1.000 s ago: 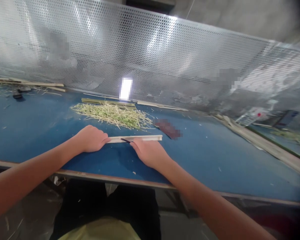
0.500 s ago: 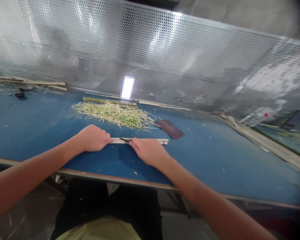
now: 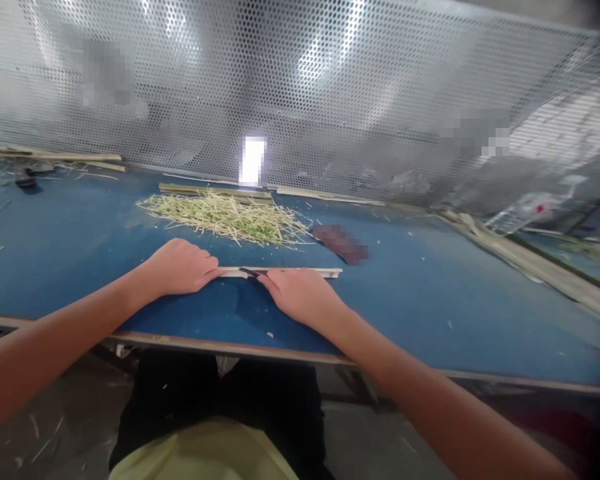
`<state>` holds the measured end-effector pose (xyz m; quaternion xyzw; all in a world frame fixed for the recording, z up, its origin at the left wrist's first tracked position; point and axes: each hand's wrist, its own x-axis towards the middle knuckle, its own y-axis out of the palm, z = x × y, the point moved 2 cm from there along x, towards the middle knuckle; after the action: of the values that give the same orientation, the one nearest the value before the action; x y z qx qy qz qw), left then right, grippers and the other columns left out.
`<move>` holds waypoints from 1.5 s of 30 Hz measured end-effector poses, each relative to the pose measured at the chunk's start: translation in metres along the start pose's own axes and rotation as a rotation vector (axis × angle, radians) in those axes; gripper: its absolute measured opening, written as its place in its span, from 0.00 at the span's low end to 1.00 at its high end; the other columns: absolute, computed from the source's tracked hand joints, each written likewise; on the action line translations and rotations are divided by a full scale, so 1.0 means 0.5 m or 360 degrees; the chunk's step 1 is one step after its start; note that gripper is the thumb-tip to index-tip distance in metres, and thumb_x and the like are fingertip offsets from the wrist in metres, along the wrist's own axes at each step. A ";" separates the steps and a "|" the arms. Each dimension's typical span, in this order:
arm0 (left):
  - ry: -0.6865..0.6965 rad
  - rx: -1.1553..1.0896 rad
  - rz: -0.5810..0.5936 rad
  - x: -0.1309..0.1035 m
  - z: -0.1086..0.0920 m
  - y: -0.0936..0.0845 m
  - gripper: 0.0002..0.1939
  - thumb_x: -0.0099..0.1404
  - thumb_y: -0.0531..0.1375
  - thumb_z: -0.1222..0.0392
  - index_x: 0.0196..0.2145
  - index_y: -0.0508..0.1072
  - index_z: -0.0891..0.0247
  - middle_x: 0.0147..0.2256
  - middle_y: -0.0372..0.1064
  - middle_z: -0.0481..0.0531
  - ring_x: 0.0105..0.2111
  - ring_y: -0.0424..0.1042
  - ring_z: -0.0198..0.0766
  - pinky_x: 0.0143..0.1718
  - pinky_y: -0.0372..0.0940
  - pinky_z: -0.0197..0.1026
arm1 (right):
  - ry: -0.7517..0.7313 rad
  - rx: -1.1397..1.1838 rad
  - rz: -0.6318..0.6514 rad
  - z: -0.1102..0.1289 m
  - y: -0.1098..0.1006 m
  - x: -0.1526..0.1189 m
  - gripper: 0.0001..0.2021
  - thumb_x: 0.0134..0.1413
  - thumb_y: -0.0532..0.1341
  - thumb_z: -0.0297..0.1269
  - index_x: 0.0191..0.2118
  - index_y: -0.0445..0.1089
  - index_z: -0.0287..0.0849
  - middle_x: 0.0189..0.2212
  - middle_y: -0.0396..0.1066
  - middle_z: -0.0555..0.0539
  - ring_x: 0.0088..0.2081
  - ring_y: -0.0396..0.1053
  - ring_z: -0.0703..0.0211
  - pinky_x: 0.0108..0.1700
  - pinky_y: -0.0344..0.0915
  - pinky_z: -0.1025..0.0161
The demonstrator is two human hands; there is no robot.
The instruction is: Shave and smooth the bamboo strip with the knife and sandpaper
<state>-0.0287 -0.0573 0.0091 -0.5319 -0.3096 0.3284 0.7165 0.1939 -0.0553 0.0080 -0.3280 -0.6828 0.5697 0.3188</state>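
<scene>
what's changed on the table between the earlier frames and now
The bamboo strip has slid rightward, so its end now pokes out farther past the right hand. The view has tipped down slightly. Nothing was taken up or let go: the left hand still grips the strip, the right the dark blade. The heap of slivers and the brown sheet stayed put.

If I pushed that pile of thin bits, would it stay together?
Probably not: the bits lie loose, so they may scatter. They're likely light, because each looks thin. Some might drag others along, since they're crisscrossed.
</scene>
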 end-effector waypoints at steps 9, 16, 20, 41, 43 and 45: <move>-0.0066 -0.0020 0.0091 0.004 0.011 -0.001 0.25 0.73 0.42 0.49 0.28 0.71 0.61 0.26 0.72 0.52 0.25 0.70 0.40 0.23 0.51 0.39 | -0.0114 -0.0185 -0.0036 0.002 0.002 -0.007 0.24 0.70 0.44 0.46 0.35 0.73 0.40 0.26 0.76 0.44 0.27 0.72 0.55 0.27 0.52 0.62; -0.0022 -0.0061 0.0061 0.005 0.009 0.004 0.26 0.73 0.42 0.48 0.28 0.72 0.60 0.26 0.72 0.51 0.26 0.69 0.40 0.25 0.52 0.39 | 0.0043 -0.0025 -0.0076 -0.001 0.003 -0.008 0.22 0.70 0.45 0.45 0.36 0.72 0.42 0.31 0.77 0.46 0.31 0.73 0.56 0.29 0.53 0.63; -0.0007 -0.0059 0.0056 0.003 0.006 0.004 0.26 0.73 0.42 0.48 0.28 0.73 0.60 0.26 0.72 0.51 0.25 0.69 0.39 0.24 0.51 0.39 | 0.0035 0.0007 -0.0092 0.002 0.002 -0.005 0.22 0.70 0.44 0.45 0.36 0.72 0.42 0.32 0.77 0.46 0.33 0.73 0.56 0.31 0.56 0.63; -0.0057 -0.0061 0.0062 0.003 0.013 0.004 0.25 0.72 0.43 0.49 0.26 0.70 0.61 0.25 0.72 0.50 0.24 0.69 0.39 0.22 0.48 0.39 | -0.0018 -0.0139 -0.0103 0.001 0.000 -0.016 0.23 0.69 0.45 0.46 0.34 0.73 0.42 0.26 0.76 0.46 0.26 0.70 0.58 0.26 0.48 0.63; -0.0053 -0.0093 0.0069 0.004 0.012 0.004 0.25 0.72 0.43 0.48 0.26 0.70 0.61 0.25 0.72 0.50 0.24 0.68 0.39 0.23 0.49 0.39 | -0.0041 -0.0106 -0.0126 0.000 -0.001 -0.017 0.23 0.69 0.45 0.46 0.33 0.72 0.42 0.26 0.76 0.48 0.25 0.69 0.59 0.25 0.46 0.62; -0.0043 -0.0118 0.0075 0.005 0.012 0.004 0.25 0.72 0.43 0.49 0.26 0.70 0.61 0.24 0.71 0.50 0.24 0.68 0.38 0.23 0.50 0.39 | -0.0043 -0.0091 -0.0140 -0.001 -0.001 -0.019 0.22 0.69 0.46 0.46 0.33 0.72 0.42 0.26 0.76 0.48 0.25 0.68 0.59 0.25 0.44 0.61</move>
<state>-0.0325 -0.0515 0.0089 -0.5609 -0.3185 0.3406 0.6840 0.1996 -0.0627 0.0080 -0.2989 -0.7169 0.5396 0.3249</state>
